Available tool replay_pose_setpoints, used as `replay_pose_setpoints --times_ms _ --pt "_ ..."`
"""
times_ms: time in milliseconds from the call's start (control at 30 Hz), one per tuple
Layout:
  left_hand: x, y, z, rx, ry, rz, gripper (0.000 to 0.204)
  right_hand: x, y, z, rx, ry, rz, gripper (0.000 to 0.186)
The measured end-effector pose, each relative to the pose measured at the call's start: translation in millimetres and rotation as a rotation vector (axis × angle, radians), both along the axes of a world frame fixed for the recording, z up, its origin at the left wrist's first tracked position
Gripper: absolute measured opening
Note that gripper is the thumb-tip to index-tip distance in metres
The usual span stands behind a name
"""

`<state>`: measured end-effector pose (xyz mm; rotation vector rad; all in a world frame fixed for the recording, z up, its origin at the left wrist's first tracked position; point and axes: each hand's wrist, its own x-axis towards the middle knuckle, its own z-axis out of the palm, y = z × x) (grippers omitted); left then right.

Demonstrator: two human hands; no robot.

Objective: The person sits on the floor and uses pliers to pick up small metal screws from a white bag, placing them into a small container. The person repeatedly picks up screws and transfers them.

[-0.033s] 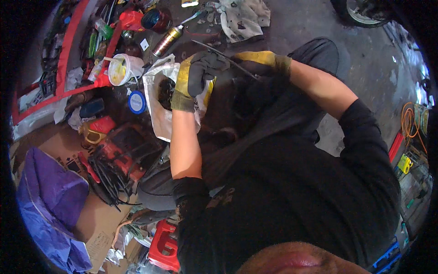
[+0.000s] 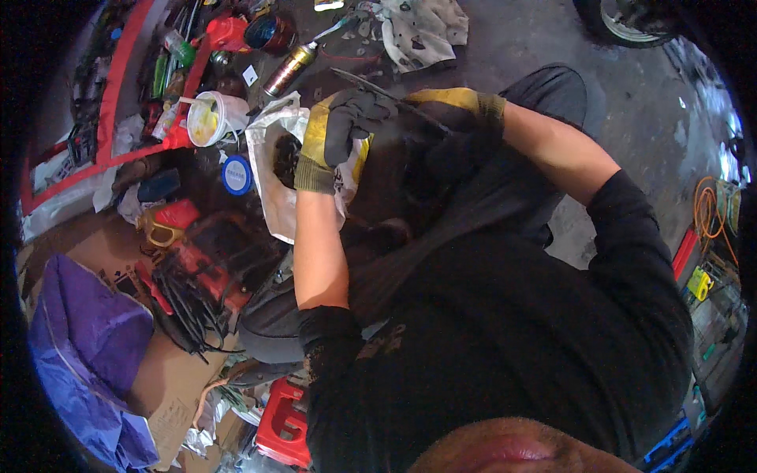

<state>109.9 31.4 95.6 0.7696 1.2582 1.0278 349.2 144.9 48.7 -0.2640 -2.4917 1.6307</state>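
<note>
Both my hands wear yellow and dark grey work gloves and are close together in front of my lap. My left hand (image 2: 339, 130) has its fingers curled in at a long, thin dark bar (image 2: 364, 83), which slants from far left to near right. My right hand (image 2: 445, 101) is closed about the bar's nearer part; its fingers are partly hidden and in shadow. What kind of part or tool the bar is, I cannot tell. Below my left hand stands an open white bag (image 2: 272, 201) with dark contents, partly covered by my wrist.
Left of the bag are a white bucket (image 2: 229, 118) with yellowish residue, a blue round lid (image 2: 236, 175) and a spray can (image 2: 290, 71). A grey rag (image 2: 426, 31) lies farther off. Red tools with black cables (image 2: 189, 303) and a purple sheet (image 2: 91, 339) lie at left; a wheel (image 2: 623, 20) is far right.
The thin bar has shifted very slightly at its nearer end and looks more blurred. Both hands are almost where they were.
</note>
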Motion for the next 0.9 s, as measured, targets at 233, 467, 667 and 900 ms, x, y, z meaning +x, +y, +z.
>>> replay_pose_setpoints --times_ms 233,467,667,900 --pt "9.6 -3.2 5.7 0.032 0.049 0.181 0.019 3.3 7.0 -3.2 0.046 0.135 0.124 0.047" --pt "-0.5 -6.2 1.2 0.001 0.047 0.104 0.02 -8.1 4.4 19.6 0.379 -0.463 0.063 0.058" --pt "-9.7 -10.4 8.8 -0.022 0.065 0.076 0.021 -17.7 -8.6 59.6 0.26 -0.522 -0.093 0.049" --pt "-33.3 -5.5 35.4 0.141 0.022 -0.143 0.023 -11.9 -13.5 47.4 0.299 -0.366 -0.178 0.047"
